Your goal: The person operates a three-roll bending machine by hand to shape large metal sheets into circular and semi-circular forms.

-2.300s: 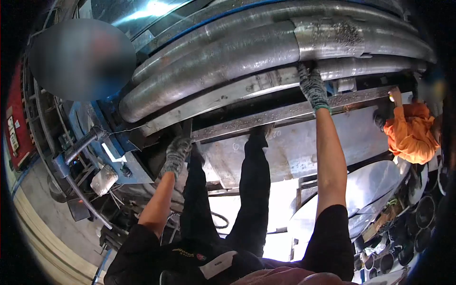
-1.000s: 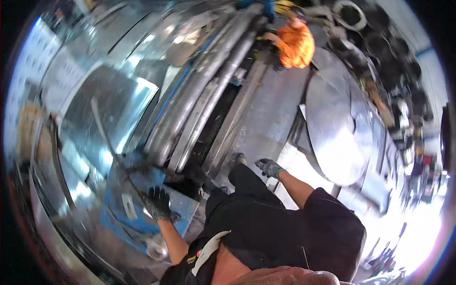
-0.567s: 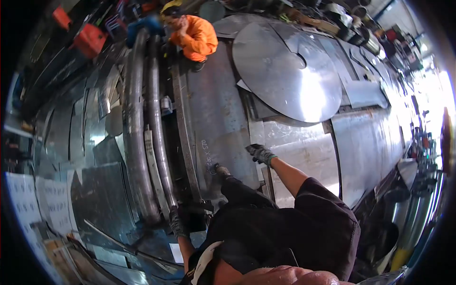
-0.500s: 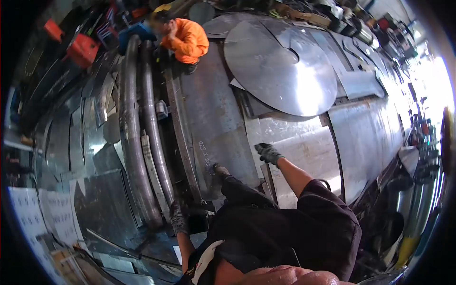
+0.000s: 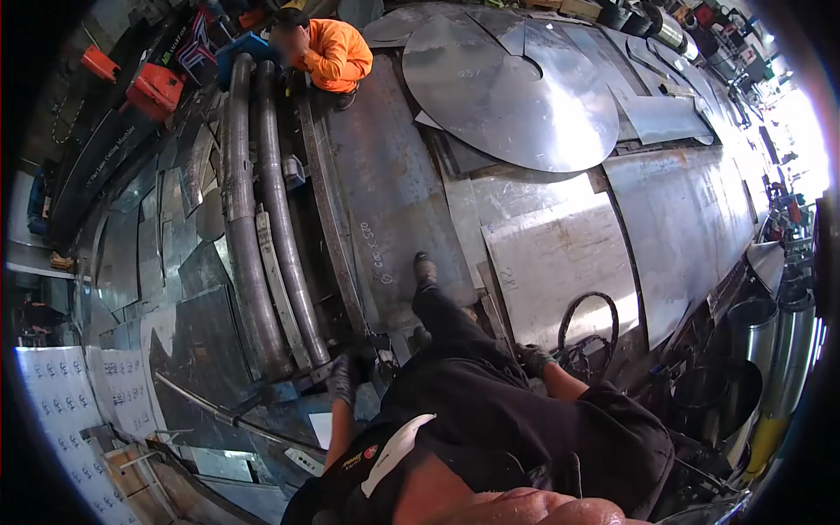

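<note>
My left hand (image 5: 342, 380), in a dark grey glove, hangs beside the lower ends of two long metal pipes (image 5: 241, 184). Its fingers are too small and dark to make out. My right hand (image 5: 535, 359), also gloved, is low beside my dark clothing, near the bottom edge of a bright metal sheet (image 5: 560, 254) and left of a looped black cable (image 5: 588, 302). What it touches, if anything, is unclear. One shoe (image 5: 424, 267) rests on a long dark plate (image 5: 385, 192) with chalk writing.
A person in orange (image 5: 334, 54) crouches at the plate's far end. Beyond the bright sheet lies a large round metal disc (image 5: 516, 105). Metal cylinders (image 5: 752, 337) stand at the right, and a thin rod (image 5: 197, 398) lies at lower left.
My right hand has dropped from over the bright sheet to beside my body. One foot has stepped forward on the plate. The view has shifted, and more of the black cable shows.
</note>
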The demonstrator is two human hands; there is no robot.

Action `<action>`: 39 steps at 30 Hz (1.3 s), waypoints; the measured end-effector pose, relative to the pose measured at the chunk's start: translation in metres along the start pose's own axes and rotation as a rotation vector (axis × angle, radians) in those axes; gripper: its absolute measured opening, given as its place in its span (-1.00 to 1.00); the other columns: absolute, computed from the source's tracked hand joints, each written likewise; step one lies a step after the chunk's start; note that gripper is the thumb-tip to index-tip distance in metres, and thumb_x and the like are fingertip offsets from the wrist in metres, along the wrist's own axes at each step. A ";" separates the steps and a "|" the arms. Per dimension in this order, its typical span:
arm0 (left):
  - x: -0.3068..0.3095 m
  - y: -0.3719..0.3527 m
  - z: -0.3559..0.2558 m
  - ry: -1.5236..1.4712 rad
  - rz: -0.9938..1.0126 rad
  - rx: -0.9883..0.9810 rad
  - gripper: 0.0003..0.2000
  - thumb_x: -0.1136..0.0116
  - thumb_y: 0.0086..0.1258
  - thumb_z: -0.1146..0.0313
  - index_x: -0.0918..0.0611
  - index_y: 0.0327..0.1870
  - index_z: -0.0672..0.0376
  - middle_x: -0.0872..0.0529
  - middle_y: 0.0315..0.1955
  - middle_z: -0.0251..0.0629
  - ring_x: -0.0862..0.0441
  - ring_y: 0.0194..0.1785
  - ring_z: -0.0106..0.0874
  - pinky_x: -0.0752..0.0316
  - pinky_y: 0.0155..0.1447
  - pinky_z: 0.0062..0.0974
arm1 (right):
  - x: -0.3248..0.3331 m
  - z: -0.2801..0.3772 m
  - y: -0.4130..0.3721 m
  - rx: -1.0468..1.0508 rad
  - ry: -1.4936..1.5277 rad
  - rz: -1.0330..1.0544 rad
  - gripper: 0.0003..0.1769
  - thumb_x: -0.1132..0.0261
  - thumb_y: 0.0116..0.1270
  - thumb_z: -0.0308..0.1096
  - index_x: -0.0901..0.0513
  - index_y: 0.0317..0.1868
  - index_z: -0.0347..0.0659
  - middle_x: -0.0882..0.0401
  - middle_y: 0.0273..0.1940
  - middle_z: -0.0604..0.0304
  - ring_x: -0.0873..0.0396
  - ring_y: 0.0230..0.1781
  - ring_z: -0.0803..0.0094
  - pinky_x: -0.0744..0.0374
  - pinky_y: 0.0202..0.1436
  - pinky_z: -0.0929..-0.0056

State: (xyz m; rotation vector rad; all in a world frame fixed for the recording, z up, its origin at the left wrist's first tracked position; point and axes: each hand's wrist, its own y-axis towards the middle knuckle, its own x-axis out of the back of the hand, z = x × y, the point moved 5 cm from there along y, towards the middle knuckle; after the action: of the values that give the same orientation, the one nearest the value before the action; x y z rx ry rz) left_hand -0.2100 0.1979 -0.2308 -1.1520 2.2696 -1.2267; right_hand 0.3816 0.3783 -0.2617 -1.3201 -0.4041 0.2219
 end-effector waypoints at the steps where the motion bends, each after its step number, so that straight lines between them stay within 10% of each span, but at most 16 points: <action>1: 0.007 -0.011 0.032 0.166 0.008 0.006 -0.57 -0.18 0.60 0.00 -0.68 0.26 0.13 -0.78 0.05 -0.37 -0.71 0.06 -0.43 -0.64 0.02 -0.42 | -0.001 -0.012 0.002 -0.002 0.002 0.009 -0.32 -0.30 0.43 0.28 -0.67 0.21 -0.16 -0.73 -0.19 0.06 -0.66 -0.47 0.15 -0.61 -0.41 0.03; 3: 0.019 -0.032 0.088 0.650 0.061 -0.048 -0.55 -0.18 0.58 -0.04 -0.69 0.25 0.11 -0.78 0.06 -0.36 -0.71 0.07 -0.41 -0.64 0.02 -0.40 | -0.004 -0.018 0.005 0.178 -0.089 0.071 -0.31 -0.30 0.50 0.24 -0.65 0.26 -0.25 -0.78 -0.02 0.04 -0.76 -0.18 0.14 -0.74 -0.13 0.09; 9: 0.021 -0.040 0.116 1.026 0.078 -0.082 -0.48 -0.19 0.51 -0.17 -0.72 0.22 0.07 -0.78 0.10 -0.33 -0.71 0.11 -0.37 -0.64 0.02 -0.32 | 0.012 0.033 -0.009 0.200 0.194 0.019 -0.28 -0.34 0.42 0.29 -0.55 0.37 -0.03 -0.76 -0.09 0.05 -0.69 -0.44 0.19 -0.61 -0.42 0.11; 17: -0.067 0.033 -0.048 0.673 -0.238 -0.140 -0.39 -0.20 0.42 -0.34 -0.76 0.18 0.01 -0.78 0.15 -0.29 -0.71 0.16 -0.30 -0.63 0.02 -0.22 | 0.076 0.103 0.022 0.384 -0.059 0.007 -0.27 -0.23 0.52 0.26 -0.46 0.44 -0.09 -0.67 0.20 0.00 -0.74 -0.29 0.19 -0.67 -0.35 0.15; 19: -0.130 0.025 -0.086 0.224 0.055 0.002 -0.55 -0.17 0.58 -0.08 -0.70 0.25 0.06 -0.80 -0.03 -0.11 -0.70 -0.02 -0.10 -0.66 0.03 -0.06 | 0.091 0.124 0.017 0.404 -0.115 0.006 -0.29 -0.22 0.53 0.26 -0.46 0.43 -0.07 -0.67 0.20 0.00 -0.73 -0.30 0.20 -0.68 -0.34 0.14; 20: -0.150 0.031 -0.101 0.249 0.036 -0.043 -0.48 -0.19 0.54 -0.18 -0.72 0.22 0.07 -0.82 -0.15 -0.16 -0.72 -0.06 -0.12 -0.66 -0.11 -0.09 | 0.099 0.129 0.013 0.317 -0.016 0.017 -0.28 -0.22 0.52 0.26 -0.46 0.43 -0.08 -0.67 0.21 0.01 -0.73 -0.31 0.19 -0.68 -0.34 0.13; 24: -0.208 0.121 -0.110 0.903 -0.015 -0.574 -0.56 -0.20 0.52 -0.03 -0.75 0.13 0.15 -0.80 0.12 -0.11 -0.67 0.29 -0.20 -0.54 0.36 -0.35 | 0.138 0.152 0.040 0.206 0.101 0.050 -0.24 -0.24 0.51 0.27 -0.42 0.47 -0.08 -0.66 0.24 -0.01 -0.74 -0.32 0.15 -0.68 -0.33 0.10; 31: -0.343 0.068 -0.095 0.561 0.078 -0.120 -0.49 -0.27 0.47 -0.02 -0.62 0.34 0.06 -0.76 0.13 -0.11 -0.78 0.00 -0.06 -0.65 0.04 -0.12 | 0.243 0.228 0.079 0.115 0.229 0.054 -0.15 -0.24 0.50 0.29 -0.24 0.58 -0.01 -0.63 0.28 -0.02 -0.75 -0.26 0.09 -0.69 -0.39 0.04; 33: -0.377 0.050 -0.082 0.080 0.299 0.263 -0.50 -0.27 0.46 -0.08 -0.63 0.33 -0.06 -0.77 0.07 -0.18 -0.79 -0.08 -0.02 -0.62 -0.08 -0.08 | 0.280 0.261 0.081 0.180 0.219 0.007 -0.16 -0.24 0.49 0.28 -0.27 0.57 0.00 -0.64 0.25 0.01 -0.75 -0.26 0.09 -0.69 -0.41 0.06; 35: -0.410 0.009 -0.112 0.454 0.083 0.079 -0.54 -0.24 0.48 -0.14 -0.65 0.26 -0.14 -0.79 -0.02 -0.25 -0.78 -0.10 -0.05 -0.59 -0.12 -0.08 | 0.315 0.294 0.080 0.209 0.239 -0.008 -0.19 -0.26 0.48 0.27 -0.31 0.54 0.02 -0.66 0.18 0.06 -0.74 -0.31 0.14 -0.67 -0.47 0.10; 39: -0.443 0.032 -0.129 0.589 0.287 -0.001 -0.50 -0.19 0.50 -0.19 -0.62 0.28 -0.11 -0.80 -0.11 -0.36 -0.76 -0.23 -0.22 -0.55 -0.24 -0.20 | 0.380 0.346 0.091 0.393 0.501 -0.099 -0.29 -0.31 0.47 0.25 -0.42 0.42 0.00 -0.67 0.06 0.10 -0.72 -0.39 0.20 -0.62 -0.56 0.21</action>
State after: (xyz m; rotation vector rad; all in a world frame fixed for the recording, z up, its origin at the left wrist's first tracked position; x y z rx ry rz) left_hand -0.0255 0.6218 -0.2237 -0.4625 2.7167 -1.5907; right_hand 0.5924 0.8538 -0.2222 -0.9219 0.0045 -0.1125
